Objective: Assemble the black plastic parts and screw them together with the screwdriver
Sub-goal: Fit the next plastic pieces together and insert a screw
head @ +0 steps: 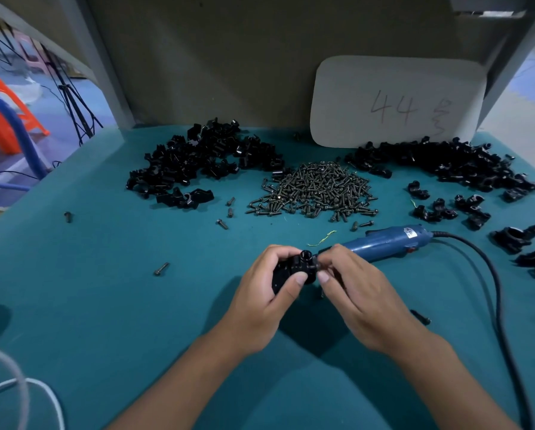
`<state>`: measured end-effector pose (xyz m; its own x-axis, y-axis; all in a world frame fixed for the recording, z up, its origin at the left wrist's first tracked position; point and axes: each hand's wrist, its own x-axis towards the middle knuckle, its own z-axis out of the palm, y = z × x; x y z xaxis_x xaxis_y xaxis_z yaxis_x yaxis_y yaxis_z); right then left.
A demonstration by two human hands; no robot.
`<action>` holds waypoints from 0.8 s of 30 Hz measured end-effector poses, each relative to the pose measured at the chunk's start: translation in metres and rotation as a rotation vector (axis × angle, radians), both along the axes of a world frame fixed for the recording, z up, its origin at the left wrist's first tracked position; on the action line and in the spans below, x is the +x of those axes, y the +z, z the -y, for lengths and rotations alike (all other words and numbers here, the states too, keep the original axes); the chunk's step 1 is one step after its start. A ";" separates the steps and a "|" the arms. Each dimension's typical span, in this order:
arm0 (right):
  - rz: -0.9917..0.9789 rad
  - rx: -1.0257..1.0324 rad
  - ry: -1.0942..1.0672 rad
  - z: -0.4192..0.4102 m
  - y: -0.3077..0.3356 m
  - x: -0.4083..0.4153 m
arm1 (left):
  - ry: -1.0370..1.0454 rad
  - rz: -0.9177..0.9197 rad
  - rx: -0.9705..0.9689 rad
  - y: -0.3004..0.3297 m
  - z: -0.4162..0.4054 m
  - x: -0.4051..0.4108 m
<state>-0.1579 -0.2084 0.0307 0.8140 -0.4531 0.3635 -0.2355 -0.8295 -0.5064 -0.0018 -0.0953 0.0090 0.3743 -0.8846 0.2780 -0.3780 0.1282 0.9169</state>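
My left hand [264,297] grips a black plastic assembly [297,268] just above the green table. My right hand [350,290] pinches its right side, where a small screw appears to sit between thumb and forefinger; the fingers hide most of it. The blue electric screwdriver [387,242] lies on the table just behind my right hand, untouched, its tip hidden by my fingers. A heap of dark screws [316,190] sits in the middle. Piles of black plastic parts lie at the back left [198,159] and back right [440,162].
The screwdriver's black cable [495,293] curves down the right side. Loose screws [160,269] lie scattered on the green table surface [105,274]. Assembled black pieces [514,237] sit at the right edge. A white card [396,100] leans on the back wall. A white cable [27,386] is bottom left.
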 end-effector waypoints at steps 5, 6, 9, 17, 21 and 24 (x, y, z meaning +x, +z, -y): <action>-0.027 -0.123 -0.006 0.003 0.004 0.000 | -0.030 0.038 -0.012 0.002 0.000 -0.001; -0.024 -0.093 -0.007 0.002 0.003 0.001 | -0.038 0.042 -0.014 0.001 0.000 -0.001; 0.011 0.058 0.000 -0.001 0.001 0.003 | -0.058 0.052 -0.022 0.000 0.000 -0.002; 0.005 0.013 -0.044 0.000 0.001 -0.002 | -0.016 0.008 0.006 0.000 0.000 0.000; -0.010 -0.005 -0.032 0.001 0.000 0.000 | -0.045 0.080 -0.019 -0.002 0.001 -0.002; -0.037 0.022 -0.084 -0.001 0.003 0.000 | -0.050 0.060 -0.018 -0.004 0.002 -0.001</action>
<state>-0.1580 -0.2076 0.0340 0.7855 -0.5279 0.3231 -0.3228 -0.7949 -0.5138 -0.0033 -0.0972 0.0045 0.3123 -0.8964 0.3145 -0.4251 0.1642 0.8901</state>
